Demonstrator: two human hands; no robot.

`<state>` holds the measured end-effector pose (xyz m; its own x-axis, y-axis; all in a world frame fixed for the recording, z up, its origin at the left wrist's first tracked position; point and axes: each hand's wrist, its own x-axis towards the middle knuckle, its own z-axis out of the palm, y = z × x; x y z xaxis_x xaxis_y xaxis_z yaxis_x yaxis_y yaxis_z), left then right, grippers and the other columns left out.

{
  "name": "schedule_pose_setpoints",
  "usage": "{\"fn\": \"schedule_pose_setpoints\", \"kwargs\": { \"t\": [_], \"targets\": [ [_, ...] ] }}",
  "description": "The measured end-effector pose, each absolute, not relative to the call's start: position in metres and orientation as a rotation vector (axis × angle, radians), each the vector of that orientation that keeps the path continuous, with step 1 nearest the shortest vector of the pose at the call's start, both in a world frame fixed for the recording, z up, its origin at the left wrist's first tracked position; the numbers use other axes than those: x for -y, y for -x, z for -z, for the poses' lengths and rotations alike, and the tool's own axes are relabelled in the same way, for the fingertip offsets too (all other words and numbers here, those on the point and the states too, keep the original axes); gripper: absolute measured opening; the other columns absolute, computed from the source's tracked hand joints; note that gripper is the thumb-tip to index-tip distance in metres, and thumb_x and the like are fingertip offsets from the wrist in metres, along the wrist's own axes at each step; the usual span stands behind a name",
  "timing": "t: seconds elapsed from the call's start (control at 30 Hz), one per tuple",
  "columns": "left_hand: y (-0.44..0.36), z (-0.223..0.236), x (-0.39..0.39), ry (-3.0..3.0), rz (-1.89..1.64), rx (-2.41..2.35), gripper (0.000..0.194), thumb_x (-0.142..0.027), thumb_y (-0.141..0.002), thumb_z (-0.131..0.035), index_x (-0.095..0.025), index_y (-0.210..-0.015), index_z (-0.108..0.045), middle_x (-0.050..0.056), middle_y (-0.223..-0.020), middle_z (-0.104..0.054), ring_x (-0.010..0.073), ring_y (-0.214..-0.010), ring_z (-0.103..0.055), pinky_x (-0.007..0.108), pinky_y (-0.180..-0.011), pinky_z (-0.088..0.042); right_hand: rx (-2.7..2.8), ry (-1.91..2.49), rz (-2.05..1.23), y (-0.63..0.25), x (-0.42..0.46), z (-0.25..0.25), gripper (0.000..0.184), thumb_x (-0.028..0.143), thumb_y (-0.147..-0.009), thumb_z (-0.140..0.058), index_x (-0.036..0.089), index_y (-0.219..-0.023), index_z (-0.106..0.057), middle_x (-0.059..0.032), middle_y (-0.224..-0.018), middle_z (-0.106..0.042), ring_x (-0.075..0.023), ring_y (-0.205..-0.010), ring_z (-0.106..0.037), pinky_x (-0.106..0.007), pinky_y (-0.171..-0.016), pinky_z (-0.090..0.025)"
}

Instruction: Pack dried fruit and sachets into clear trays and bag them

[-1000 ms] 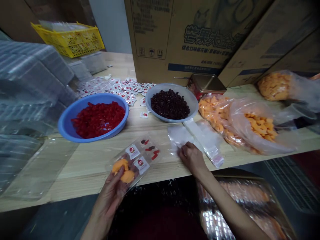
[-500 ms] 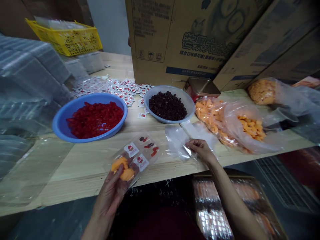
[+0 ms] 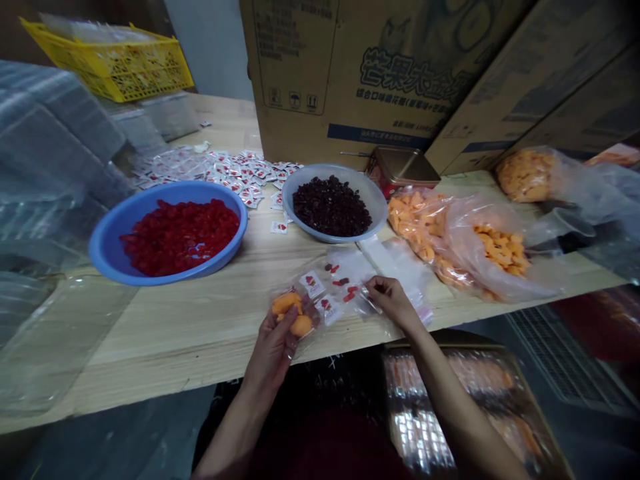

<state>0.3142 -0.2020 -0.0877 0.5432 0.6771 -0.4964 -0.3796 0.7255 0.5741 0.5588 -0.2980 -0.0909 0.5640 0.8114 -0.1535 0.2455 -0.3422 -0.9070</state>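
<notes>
A food-packing workroom: printed cartons (image 3: 340, 87) behind a wooden bench (image 3: 175, 333), bowls (image 3: 150, 275) of dried fruit (image 3: 180, 237).

Blue basin (image 3: 107, 257), dark red fruit (image 3: 180, 237); grey bowl (image 3: 345, 232), near-black berries (image 3: 331, 208); clear packet (image 3: 357, 267), orange pieces (image 3: 293, 315), white red-printed sachets (image 3: 313, 285)

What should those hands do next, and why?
Maybe slide the clear pack a little toward the right hand. Its far end lies on the clear plastic bag that the right hand pinches, while the left hand holds the end with the orange fruit pieces.
</notes>
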Motion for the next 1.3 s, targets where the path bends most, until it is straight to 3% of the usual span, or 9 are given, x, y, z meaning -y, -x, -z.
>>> {"fn": "schedule_pose_setpoints", "kwargs": {
  "t": [0.23, 0.37, 0.5, 0.63, 0.77, 0.93, 1.1, 1.3],
  "targets": [
    [-0.306, 0.095, 0.216, -0.461, -0.665, -0.817, 0.053, -0.031, -0.075, -0.081, -0.023, -0.123, -0.061, 0.008, -0.117, -0.07, 0.023, -0.099, -0.071, 0.038, -0.087, -0.06, 0.88, 1.897, -0.585, -0.552, 0.301, 0.093, 0.022, 0.036, -0.08, -0.059, 0.018, -0.068, -0.057, 0.0018, -0.062, -0.053, -0.0117, -0.058, -0.045, -0.024, -0.056, -0.035],
    [-0.312, 0.09, 0.231, -0.473, -0.65, -0.805, 0.058, -0.033, -0.073, -0.083, -0.022, -0.125, -0.06, 0.009, -0.117, -0.07, 0.0231, -0.097, -0.071, 0.038, -0.086, -0.059, 0.998, 2.02, -0.319, -0.538, 0.295, 0.093, 0.011, 0.028, -0.08, -0.054, 0.02, -0.073, -0.056, -0.0007, -0.071, -0.056, -0.0154, -0.066, -0.05, -0.027, -0.064, -0.04],
    [-0.314, 0.088, 0.237, -0.507, -0.659, -0.85, 0.064, -0.034, -0.073, -0.082, -0.025, -0.13, -0.055, 0.007, -0.115, -0.07, 0.0228, -0.096, -0.071, 0.036, -0.085, -0.058, 1.165, 2.08, -0.017, -0.527, 0.293, 0.09, 0.011, 0.022, -0.085, -0.05, 0.021, -0.075, -0.056, -0.0049, -0.083, -0.058, -0.0211, -0.086, -0.053, -0.034, -0.08, -0.041],
    [-0.312, 0.082, 0.235, -0.583, -0.637, -0.865, 0.063, -0.037, -0.075, -0.08, -0.022, -0.132, -0.055, 0.008, -0.111, -0.071, 0.024, -0.098, -0.071, 0.035, -0.086, -0.056, 1.195, 2.066, 0.081, -0.521, 0.294, 0.095, 0.009, 0.022, -0.086, -0.053, 0.021, -0.078, -0.058, -0.0048, -0.086, -0.06, -0.0217, -0.086, -0.053, -0.036, -0.082, -0.041],
    [-0.311, 0.079, 0.23, -0.696, -0.621, -0.879, 0.054, -0.037, -0.076, -0.079, -0.017, -0.124, -0.062, 0.008, -0.11, -0.072, 0.023, -0.102, -0.068, 0.031, -0.09, -0.053, 1.182, 2.094, 0.067, -0.525, 0.292, 0.1, 0.005, 0.02, -0.082, -0.056, 0.021, -0.077, -0.057, -0.0034, -0.082, -0.059, -0.0212, -0.084, -0.054, -0.034, -0.079, -0.041],
    [-0.306, 0.087, 0.219, -0.689, -0.578, -0.832, 0.056, -0.035, -0.078, -0.078, -0.021, -0.129, -0.06, 0.006, -0.11, -0.072, 0.021, -0.102, -0.068, 0.029, -0.089, -0.053, 1.136, 2.128, -0.076, -0.538, 0.283, 0.1, 0.008, 0.018, -0.08, -0.055, 0.021, -0.072, -0.057, -0.0014, -0.074, -0.059, -0.0184, -0.073, -0.053, -0.029, -0.068, -0.039],
    [-0.299, 0.088, 0.206, -0.687, -0.502, -0.817, 0.064, -0.032, -0.076, -0.078, -0.025, -0.135, -0.055, 0.006, -0.106, -0.072, 0.0209, -0.09, -0.071, 0.03, -0.079, -0.056, 1.047, 2.11, -0.153, -0.54, 0.277, 0.095, 0.013, 0.025, -0.082, -0.059, 0.02, -0.07, -0.058, 0.0005, -0.07, -0.059, -0.0158, -0.067, -0.053, -0.028, -0.065, -0.038],
    [-0.305, 0.086, 0.201, -0.619, -0.531, -0.816, 0.058, -0.03, -0.073, -0.08, -0.023, -0.128, -0.061, 0.004, -0.098, -0.072, 0.0176, -0.082, -0.07, 0.028, -0.076, -0.057, 1.063, 2.027, -0.212, -0.535, 0.279, 0.087, 0.015, 0.025, -0.083, -0.058, 0.02, -0.069, -0.058, 0.0011, -0.069, -0.058, -0.0147, -0.066, -0.053, -0.028, -0.066, -0.038]
  ]
}}
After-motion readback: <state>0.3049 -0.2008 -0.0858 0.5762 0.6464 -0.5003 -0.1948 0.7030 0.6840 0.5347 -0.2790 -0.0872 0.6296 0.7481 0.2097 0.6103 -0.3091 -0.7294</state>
